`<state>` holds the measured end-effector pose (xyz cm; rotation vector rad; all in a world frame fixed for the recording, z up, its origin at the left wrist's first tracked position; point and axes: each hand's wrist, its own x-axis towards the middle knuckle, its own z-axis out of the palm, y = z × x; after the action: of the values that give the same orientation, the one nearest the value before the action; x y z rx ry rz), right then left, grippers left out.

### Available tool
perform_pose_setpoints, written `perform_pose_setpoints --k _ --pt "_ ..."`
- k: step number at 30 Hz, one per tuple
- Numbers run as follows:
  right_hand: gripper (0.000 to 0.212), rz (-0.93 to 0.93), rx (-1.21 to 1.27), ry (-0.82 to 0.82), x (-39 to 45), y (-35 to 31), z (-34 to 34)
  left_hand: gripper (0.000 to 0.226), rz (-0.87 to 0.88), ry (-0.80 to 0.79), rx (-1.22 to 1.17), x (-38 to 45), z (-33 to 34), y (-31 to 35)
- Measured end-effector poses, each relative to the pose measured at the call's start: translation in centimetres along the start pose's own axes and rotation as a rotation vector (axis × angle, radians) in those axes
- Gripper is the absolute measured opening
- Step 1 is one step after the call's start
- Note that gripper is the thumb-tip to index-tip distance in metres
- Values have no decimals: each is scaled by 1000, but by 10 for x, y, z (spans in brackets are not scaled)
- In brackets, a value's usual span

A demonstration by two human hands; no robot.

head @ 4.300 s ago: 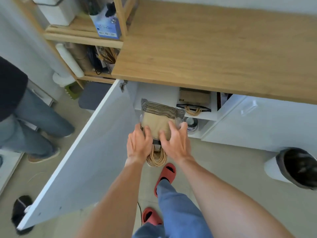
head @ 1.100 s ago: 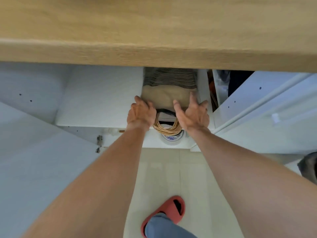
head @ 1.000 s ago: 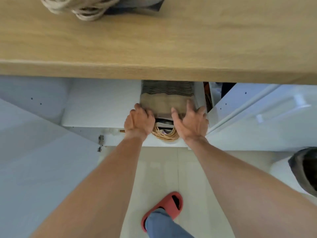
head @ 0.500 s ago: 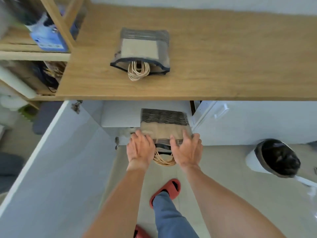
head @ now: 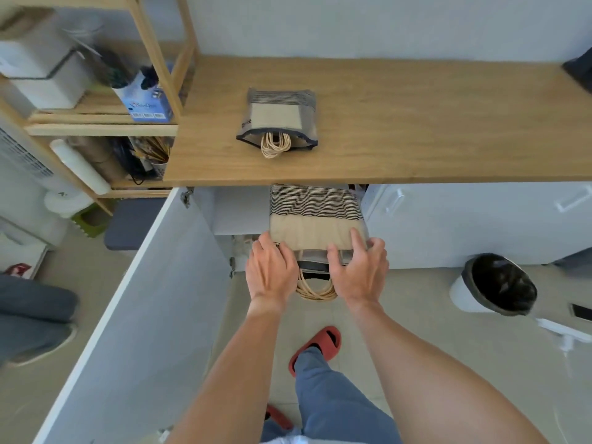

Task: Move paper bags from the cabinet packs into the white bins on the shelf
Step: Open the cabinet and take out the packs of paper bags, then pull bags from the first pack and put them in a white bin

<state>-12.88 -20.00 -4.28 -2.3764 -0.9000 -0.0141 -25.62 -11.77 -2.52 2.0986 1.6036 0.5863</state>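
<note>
A clear-wrapped pack of tan paper bags with black stripes (head: 315,216) sticks out of the open cabinet under the wooden counter, its rope handles hanging out at the near end. My left hand (head: 272,272) grips the pack's near left corner and my right hand (head: 360,269) grips its near right corner. A second, smaller pack of bags (head: 278,118) lies flat on the wooden counter (head: 432,129). White bins (head: 48,75) sit on the wooden shelf unit at the upper left.
The open white cabinet door (head: 137,315) swings out to the left of my arms. A white waste bin with a dark liner (head: 495,285) stands on the floor at the right. Another person's legs (head: 32,315) are at the far left. My red slipper (head: 315,347) is below the pack.
The pack has slid out of the cabinet toward me with both hands on it. My view has lifted, showing the counter, the second pack and the shelf unit.
</note>
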Motion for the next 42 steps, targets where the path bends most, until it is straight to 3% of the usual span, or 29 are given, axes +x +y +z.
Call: perform_pose_setpoints --k 12,19,29,35,38,42 --pt "60 -60 21 149 98 -27 -37 39 143 130 -58 78 -15 72" --pt "61 -66 15 171 195 -16 -16 38 187 99 38 161 30 111" --pt "62 -21 -29 35 332 23 47 34 107 -76 85 270 113 167" --pt "69 -22 -62 -57 362 40 80 21 96 -285 330 299 143 172" --pt "72 -6 -110 -82 367 40 84 14 76 -273 372 306 140 175" --pt "74 3 -144 -109 369 34 83 33 24 -205 399 313 134 179"
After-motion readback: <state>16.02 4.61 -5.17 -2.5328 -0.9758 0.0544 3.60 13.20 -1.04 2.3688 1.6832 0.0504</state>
